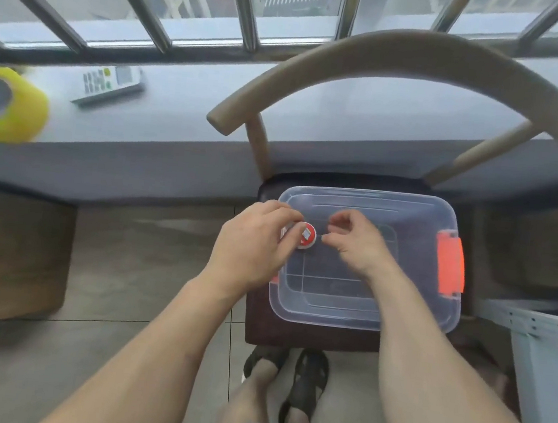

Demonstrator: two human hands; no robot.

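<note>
A clear plastic storage box (pixel 417 226) with a see-through lid and an orange latch (pixel 449 265) sits on the dark seat of a chair (pixel 278 332). Above the box's left part my left hand (pixel 253 246) grips a small round red-and-white object (pixel 306 236), its thumb across the top. My right hand (pixel 357 242) is just to the right of it, fingers curled with thumb and forefinger pinched together near the object's edge. What they pinch is too small to make out.
The chair's curved beige backrest (pixel 425 54) arches over the box. A grey windowsill (pixel 176 124) behind holds a remote control (pixel 110 85) and a yellow tape roll (pixel 6 105). A cardboard box (pixel 7 258) stands at the left, a white bin (pixel 551 360) at the right.
</note>
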